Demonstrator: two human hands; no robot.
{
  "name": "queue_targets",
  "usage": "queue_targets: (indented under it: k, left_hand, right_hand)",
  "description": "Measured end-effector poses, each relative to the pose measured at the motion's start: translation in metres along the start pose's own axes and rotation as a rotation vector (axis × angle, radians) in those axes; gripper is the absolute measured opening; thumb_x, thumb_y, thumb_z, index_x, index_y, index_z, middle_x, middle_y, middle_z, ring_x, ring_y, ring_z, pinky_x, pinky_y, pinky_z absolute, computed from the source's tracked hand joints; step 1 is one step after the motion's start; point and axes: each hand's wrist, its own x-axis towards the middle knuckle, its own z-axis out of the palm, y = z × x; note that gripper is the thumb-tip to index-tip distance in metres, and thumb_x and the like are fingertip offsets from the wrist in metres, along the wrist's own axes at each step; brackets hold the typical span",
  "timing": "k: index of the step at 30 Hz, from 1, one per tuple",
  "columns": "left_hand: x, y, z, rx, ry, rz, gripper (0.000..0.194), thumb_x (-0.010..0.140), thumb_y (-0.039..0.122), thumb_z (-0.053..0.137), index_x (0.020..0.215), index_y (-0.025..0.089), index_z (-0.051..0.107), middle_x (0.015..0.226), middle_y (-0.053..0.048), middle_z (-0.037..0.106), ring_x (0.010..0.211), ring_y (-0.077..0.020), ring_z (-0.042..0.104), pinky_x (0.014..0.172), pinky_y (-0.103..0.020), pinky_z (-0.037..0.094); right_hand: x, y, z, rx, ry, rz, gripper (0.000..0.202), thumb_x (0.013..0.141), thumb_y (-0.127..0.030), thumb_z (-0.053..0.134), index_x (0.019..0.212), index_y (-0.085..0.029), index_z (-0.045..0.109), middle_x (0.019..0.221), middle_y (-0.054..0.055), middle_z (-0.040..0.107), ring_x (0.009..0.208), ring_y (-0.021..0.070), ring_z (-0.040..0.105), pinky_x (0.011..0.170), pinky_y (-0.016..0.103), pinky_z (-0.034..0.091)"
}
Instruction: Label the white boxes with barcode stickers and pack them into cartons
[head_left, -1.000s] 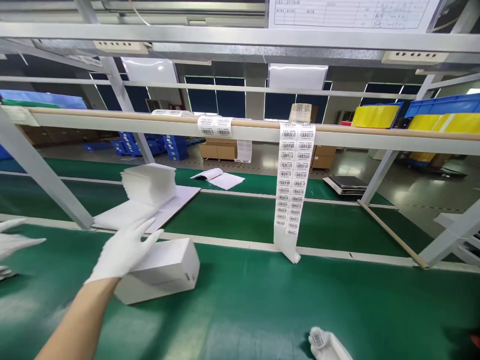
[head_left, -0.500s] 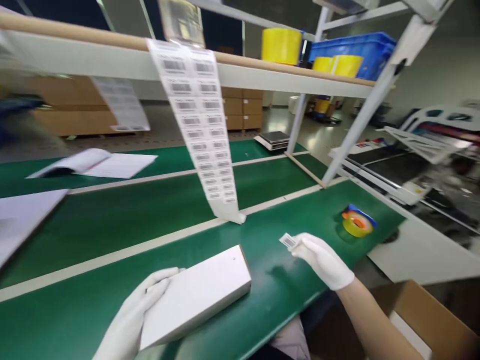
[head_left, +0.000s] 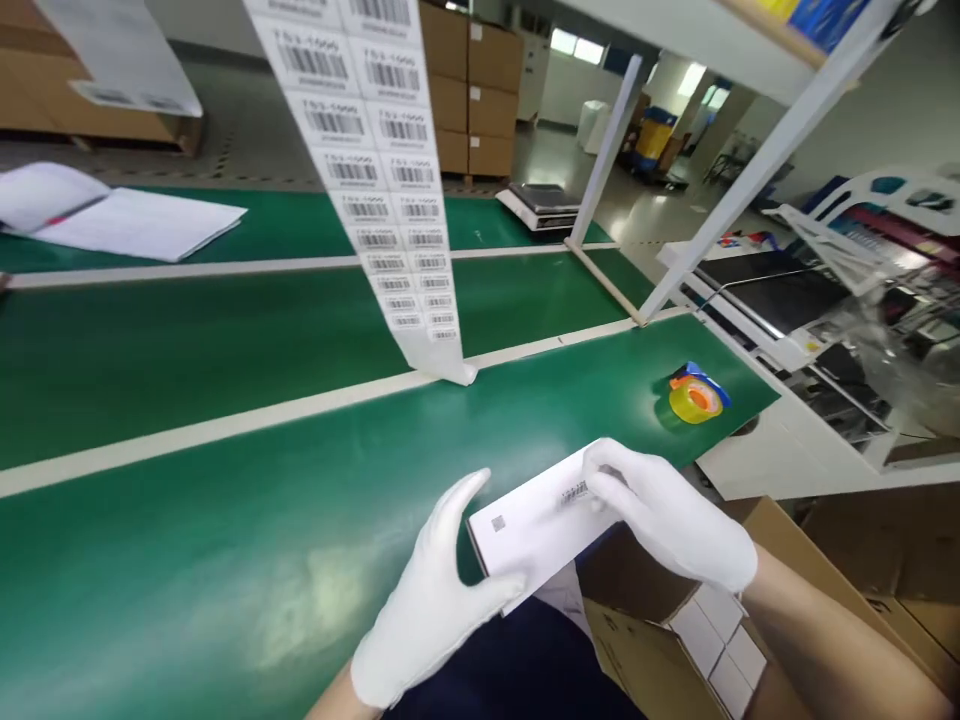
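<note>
My right hand (head_left: pixel 660 510), fingers curled, meets the label (head_left: pixel 574 494); whether it's pinched I can't tell. The white box (head_left: pixel 525 550), lower centre, slants up rightward from my wide-spread left hand (head_left: pixel 435 600), thumb touching.

The left hand (head_left: pixel 424 600) and right hand (head_left: pixel 671 510) wore plain white, wrist-length fabric gloves (head_left: pixel 397 645); dark navy cloth clothing (head_left: pixel 517 670) showed below.

Two gloved hands here, a left hand (head_left: pixel 427 600) and a right hand (head_left: pixel 667 515)! One slim white box (head_left: pixel 536 550), with one QR code (head_left: pixel 499 523), one barcode label (head_left: pixel 574 493)! Two hanging label strips, nearer strip (head_left: pixel 405 235) and farther strip (head_left: pixel 135 50); one open notebook (head_left: pixel 146 220), one scale (head_left: pixel 544 200), one tape dispenser (head_left: pixel 697 400), one open carton (head_left: pixel 637 650)!
</note>
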Motion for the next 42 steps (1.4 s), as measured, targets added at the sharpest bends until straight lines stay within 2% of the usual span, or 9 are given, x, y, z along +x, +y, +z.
queue_targets:
  k: [3, 5, 11, 18, 27, 42]
  left_hand:
    - [-0.008, 0.006, -0.003, -0.042, -0.063, -0.099, 0.115, 0.064, 0.031, 0.090, 0.160, 0.034, 0.028, 0.171, -0.010, 0.029, 0.156, -0.0393, 0.031, 0.125, -0.062, 0.035]
    - [-0.010, 0.008, -0.001, -0.069, -0.103, -0.147, 0.121, 0.059, 0.028, 0.092, 0.159, 0.035, 0.026, 0.169, -0.010, 0.030, 0.152, -0.0399, 0.037, 0.122, -0.060, 0.039]
    - [-0.011, 0.003, 0.004, -0.102, -0.165, -0.112, 0.113, 0.060, 0.032, 0.093, 0.154, 0.031, 0.030, 0.162, -0.014, 0.036, 0.145, -0.0392, 0.045, 0.121, -0.061, 0.041]
    - [-0.009, -0.002, 0.001, -0.066, -0.188, -0.054, 0.113, 0.061, 0.033, 0.093, 0.153, 0.034, 0.027, 0.162, -0.010, 0.032, 0.147, -0.0362, 0.042, 0.122, -0.060, 0.039]
    - [-0.010, -0.001, 0.002, -0.052, -0.186, -0.094, 0.114, 0.060, 0.034, 0.093, 0.153, 0.035, 0.028, 0.164, -0.009, 0.032, 0.150, -0.0365, 0.040, 0.125, -0.059, 0.037]
    - [-0.009, -0.001, 0.002, -0.051, -0.172, -0.036, 0.112, 0.061, 0.034, 0.094, 0.152, 0.035, 0.028, 0.163, -0.011, 0.033, 0.150, -0.0379, 0.040, 0.125, -0.063, 0.035]
  right_hand:
    - [0.007, -0.012, 0.014, -0.038, -0.095, 0.117, 0.024, 0.104, -0.028, 0.044, 0.081, -0.024, 0.047, 0.077, -0.004, 0.056, 0.072, 0.0161, 0.049, 0.066, 0.029, 0.038]
    - [0.014, -0.018, 0.024, -0.030, -0.153, 0.176, 0.021, 0.101, -0.024, 0.047, 0.080, -0.024, 0.050, 0.073, -0.005, 0.057, 0.071, 0.0160, 0.052, 0.067, 0.029, 0.039]
    - [0.026, -0.020, 0.043, -0.093, -0.226, 0.216, 0.018, 0.095, -0.021, 0.050, 0.078, -0.024, 0.055, 0.075, -0.006, 0.067, 0.073, 0.0156, 0.059, 0.069, 0.029, 0.042]
    - [0.028, -0.018, 0.045, -0.135, -0.234, 0.211, 0.017, 0.092, -0.017, 0.051, 0.078, -0.024, 0.057, 0.072, -0.007, 0.069, 0.069, 0.0137, 0.060, 0.066, 0.027, 0.042]
    - [0.030, -0.019, 0.049, -0.210, -0.241, 0.211, 0.020, 0.093, -0.018, 0.049, 0.073, -0.023, 0.050, 0.065, -0.007, 0.062, 0.062, 0.0132, 0.056, 0.059, 0.026, 0.038]
    - [0.029, -0.026, 0.047, -0.203, -0.237, 0.253, 0.019, 0.092, -0.014, 0.050, 0.076, -0.023, 0.056, 0.069, -0.007, 0.066, 0.064, 0.0136, 0.059, 0.062, 0.027, 0.040]
